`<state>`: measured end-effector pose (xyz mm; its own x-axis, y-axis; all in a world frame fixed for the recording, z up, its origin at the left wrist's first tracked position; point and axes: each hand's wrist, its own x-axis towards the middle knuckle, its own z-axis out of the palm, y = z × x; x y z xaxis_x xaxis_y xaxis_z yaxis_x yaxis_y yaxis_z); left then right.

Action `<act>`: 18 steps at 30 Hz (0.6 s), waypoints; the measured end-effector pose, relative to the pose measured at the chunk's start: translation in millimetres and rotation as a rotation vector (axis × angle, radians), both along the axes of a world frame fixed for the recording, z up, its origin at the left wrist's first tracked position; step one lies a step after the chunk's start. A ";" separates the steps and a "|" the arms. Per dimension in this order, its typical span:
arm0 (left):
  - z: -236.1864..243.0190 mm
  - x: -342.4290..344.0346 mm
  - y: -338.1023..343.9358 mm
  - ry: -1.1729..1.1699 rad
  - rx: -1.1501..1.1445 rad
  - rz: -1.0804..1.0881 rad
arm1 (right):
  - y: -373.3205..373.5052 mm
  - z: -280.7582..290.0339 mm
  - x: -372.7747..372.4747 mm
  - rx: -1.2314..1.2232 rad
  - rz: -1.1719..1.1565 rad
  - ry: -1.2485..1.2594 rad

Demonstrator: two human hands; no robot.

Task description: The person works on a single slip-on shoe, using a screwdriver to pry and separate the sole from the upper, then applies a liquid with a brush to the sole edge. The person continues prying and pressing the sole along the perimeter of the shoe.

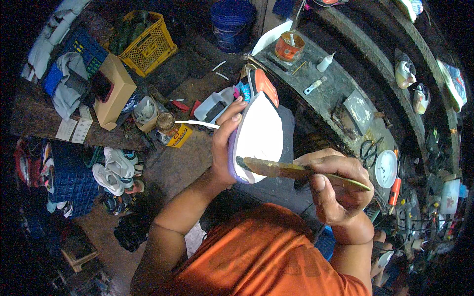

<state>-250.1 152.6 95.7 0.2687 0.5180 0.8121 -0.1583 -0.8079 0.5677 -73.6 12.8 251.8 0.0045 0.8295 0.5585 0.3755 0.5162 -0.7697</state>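
A shoe (259, 130) is turned so its bright white underside faces up, with a purple edge and an orange part at its far end. My left hand (224, 148) is closed round its left side, fingers toward the far end. My right hand (340, 180) pinches a flat, worn brush (281, 169) with a brownish handle. Its dark tip touches, or lies just over, the near left edge of the white underside. Beside my left hand a thin white strip (197, 123) reaches toward a glass jar (166, 122).
On the curved dark workbench (340, 64) at right are a red-orange tin (289, 46), a white squeeze bottle (326, 62), a metal plate (359, 111), black scissors (370, 150) and a white dish (386, 168). White shoes (116, 170), a cardboard box (116, 91) and a yellow crate (150, 44) stand left.
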 end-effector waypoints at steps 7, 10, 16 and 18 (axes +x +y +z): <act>-4.1 -5.4 -23.6 0.020 -0.283 -0.042 | -5.6 5.7 3.3 -0.014 0.022 0.003; 4.3 -8.3 -30.3 0.062 -0.320 -0.058 | -4.5 7.9 9.0 0.018 0.052 -0.001; 26.9 -16.0 -37.0 0.287 -0.374 -0.120 | -4.2 6.0 12.7 0.007 0.012 0.153; 33.4 -17.2 -40.1 0.367 -0.425 -0.154 | -2.7 3.0 13.9 0.036 0.005 0.188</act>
